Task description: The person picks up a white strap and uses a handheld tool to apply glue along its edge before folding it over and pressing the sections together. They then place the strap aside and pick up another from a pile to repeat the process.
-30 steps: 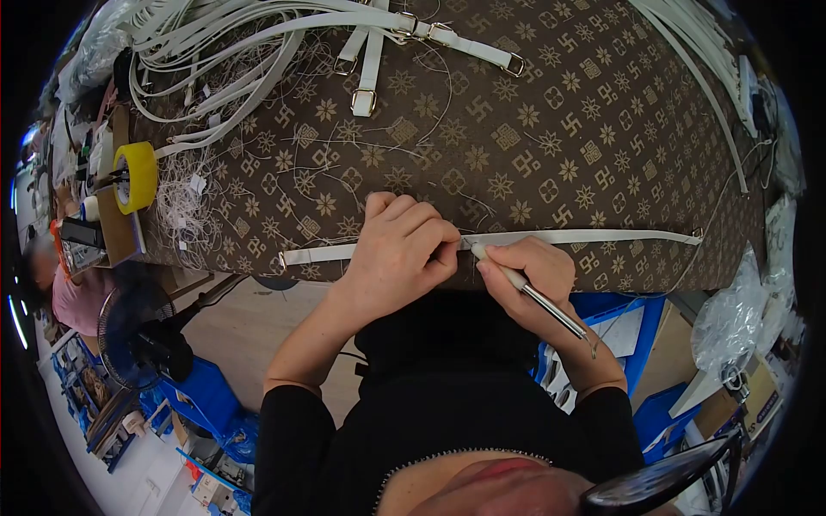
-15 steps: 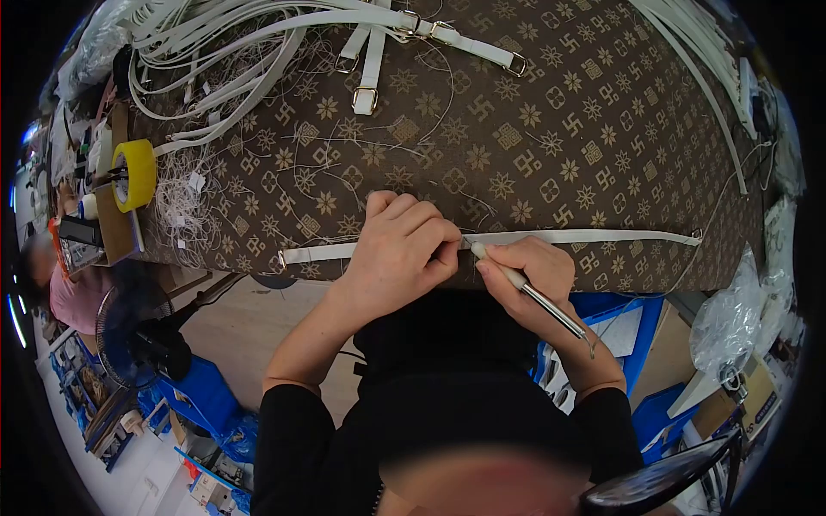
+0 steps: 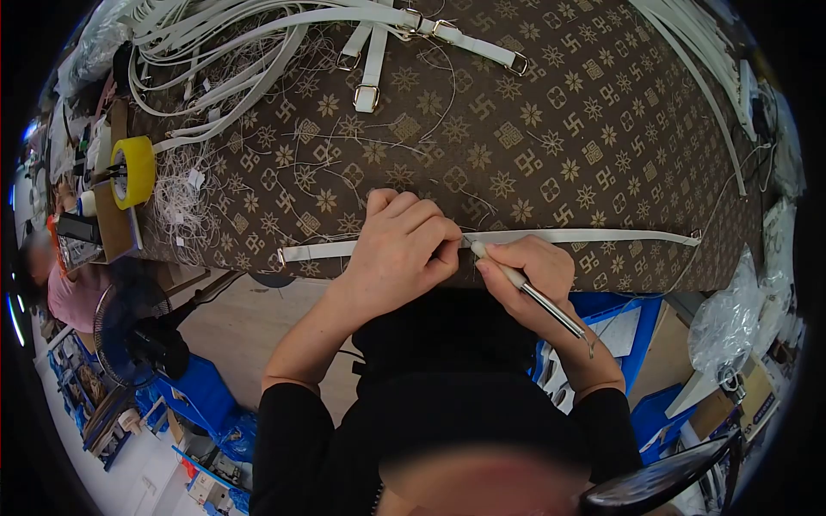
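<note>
A narrow white strap (image 3: 594, 235) lies lengthwise near the table's front edge, with a metal buckle at each end. My left hand (image 3: 400, 245) is closed over its left half, thumb and index finger pinching at the strap. Close beside it, my right hand (image 3: 533, 279) grips a hand tool (image 3: 551, 307) with a pale handle and a silver shaft ending in a small hook. The hook points back toward my forearm, while the pale rounded end meets the strap near my left fingertips. Whether a thread runs between my fingers is too small to tell.
Several white straps (image 3: 249, 39) are heaped at the back left, some with buckles. Loose thread (image 3: 185, 202) and a yellow tape roll (image 3: 133, 173) lie at the left. More straps (image 3: 701, 52) hang at the far right. A fan (image 3: 129, 335) and another person (image 3: 73, 297) are lower left.
Both hands, the strap and the tool stay practically where they were. The person at the far left has shifted slightly.
</note>
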A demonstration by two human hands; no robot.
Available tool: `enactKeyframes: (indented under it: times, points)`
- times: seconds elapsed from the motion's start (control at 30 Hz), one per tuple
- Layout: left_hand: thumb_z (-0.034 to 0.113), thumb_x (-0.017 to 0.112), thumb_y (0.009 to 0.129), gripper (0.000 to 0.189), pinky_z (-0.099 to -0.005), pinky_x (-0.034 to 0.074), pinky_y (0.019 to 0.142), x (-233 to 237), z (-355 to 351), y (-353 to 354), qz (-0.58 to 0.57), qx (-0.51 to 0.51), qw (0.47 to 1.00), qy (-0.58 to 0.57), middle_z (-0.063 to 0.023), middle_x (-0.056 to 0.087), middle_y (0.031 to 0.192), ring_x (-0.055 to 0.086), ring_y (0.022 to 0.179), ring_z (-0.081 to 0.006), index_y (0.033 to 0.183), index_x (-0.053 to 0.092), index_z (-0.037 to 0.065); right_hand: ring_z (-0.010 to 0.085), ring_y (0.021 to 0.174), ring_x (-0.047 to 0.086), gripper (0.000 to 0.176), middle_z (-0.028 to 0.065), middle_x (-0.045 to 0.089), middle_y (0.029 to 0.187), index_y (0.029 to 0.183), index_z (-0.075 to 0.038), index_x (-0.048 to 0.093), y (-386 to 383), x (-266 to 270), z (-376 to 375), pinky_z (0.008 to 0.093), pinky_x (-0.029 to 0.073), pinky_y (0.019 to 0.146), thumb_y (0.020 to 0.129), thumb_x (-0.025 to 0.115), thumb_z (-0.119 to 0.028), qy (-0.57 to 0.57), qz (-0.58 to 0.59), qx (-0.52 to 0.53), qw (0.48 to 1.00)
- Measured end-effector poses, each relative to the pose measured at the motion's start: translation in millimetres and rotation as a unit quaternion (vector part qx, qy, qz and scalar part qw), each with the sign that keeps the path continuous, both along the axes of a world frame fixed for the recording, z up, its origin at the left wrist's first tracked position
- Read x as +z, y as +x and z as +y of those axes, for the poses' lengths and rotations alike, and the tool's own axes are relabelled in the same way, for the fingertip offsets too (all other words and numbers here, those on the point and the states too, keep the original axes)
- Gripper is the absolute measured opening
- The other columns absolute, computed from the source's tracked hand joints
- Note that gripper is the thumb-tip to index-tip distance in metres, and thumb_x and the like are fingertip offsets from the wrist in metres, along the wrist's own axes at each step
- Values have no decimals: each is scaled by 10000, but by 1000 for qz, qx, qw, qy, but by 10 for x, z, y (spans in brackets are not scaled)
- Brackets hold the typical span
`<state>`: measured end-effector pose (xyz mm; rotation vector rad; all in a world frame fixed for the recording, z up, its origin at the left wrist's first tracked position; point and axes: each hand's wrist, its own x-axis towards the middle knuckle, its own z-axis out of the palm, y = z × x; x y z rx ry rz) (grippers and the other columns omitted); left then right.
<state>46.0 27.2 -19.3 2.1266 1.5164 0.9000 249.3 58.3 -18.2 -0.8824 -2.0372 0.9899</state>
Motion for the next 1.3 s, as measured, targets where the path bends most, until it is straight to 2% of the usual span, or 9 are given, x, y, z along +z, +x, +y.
enactKeyframes:
  times: [0.17, 0.23, 0.27, 0.33, 0.4, 0.47, 0.6, 0.8, 1.3]
  points:
    - [10, 698, 660, 221, -349, 382, 760, 23, 10, -27, -19, 5, 1000, -2, -9, 561, 759, 548, 711, -198, 813, 582, 120, 215, 589, 641, 197, 84, 677, 732, 893, -28, 667, 13, 25, 1, 293, 496, 528, 735, 785, -26, -9, 8, 1, 1000]
    - [7, 687, 665, 223, -342, 389, 741, 28, 7, -85, -130, 68, 989, 2, -15, 572, 768, 547, 702, -203, 839, 593, 110, 208, 586, 645, 185, 89, 679, 732, 886, -24, 663, 31, 21, -5, 286, 489, 521, 742, 780, -24, -41, 31, -17, 999]
    - [7, 687, 665, 223, -342, 389, 741, 51, -18, -109, -130, 67, 989, 2, -15, 572, 768, 547, 702, -203, 839, 593, 110, 208, 586, 645, 185, 89, 679, 732, 886, -24, 663, 35, 20, -7, 286, 489, 521, 742, 780, -24, -41, 31, -18, 999]
    - [28, 691, 669, 234, -335, 396, 727, 134, -87, -166, -215, 170, 957, -92, -27, 589, 802, 553, 731, -202, 876, 606, 95, 207, 583, 647, 189, 98, 676, 727, 890, -23, 652, 35, 17, -5, 288, 483, 515, 747, 775, -23, -39, 32, -14, 999]
    - [69, 717, 665, 277, -334, 391, 754, 200, -87, -209, -175, 162, 967, -93, -24, 599, 837, 553, 766, -194, 926, 629, 93, 209, 580, 645, 197, 99, 672, 724, 897, -24, 649, 38, 5, -9, 291, 481, 514, 746, 775, -22, -38, 30, -12, 999]
    - [111, 742, 661, 310, -341, 381, 776, 243, -42, -176, -20, 62, 995, -77, -12, 602, 861, 549, 784, -194, 958, 653, 112, 211, 576, 643, 205, 101, 669, 720, 904, -24, 645, 40, -2, -11, 294, 480, 512, 745, 774, -21, -36, 27, -9, 999]
    - [127, 762, 657, 270, -350, 374, 780, 77, 6, -52, 26, 19, 999, -11, 18, 579, 828, 548, 778, -178, 910, 670, 148, 220, 571, 635, 214, 104, 660, 714, 908, -25, 642, 40, -16, -14, 298, 480, 513, 741, 776, -22, -31, 23, -12, 999]
    - [83, 746, 640, 201, -345, 378, 771, 14, 21, -38, 33, 7, 999, 28, 19, 562, 813, 542, 756, -176, 793, 635, 152, 220, 576, 634, 194, 92, 666, 726, 879, -24, 654, -5, -6, -10, 300, 480, 513, 733, 781, -25, -14, 23, -14, 1000]
    - [64, 735, 648, 210, -329, 376, 744, 2, 16, -22, 49, 0, 997, 64, 17, 564, 816, 540, 729, -164, 815, 630, 135, 204, 560, 627, 211, 83, 670, 716, 889, -29, 649, 3, -9, 2, 294, 471, 503, 729, 785, -22, -6, 21, -15, 1000]
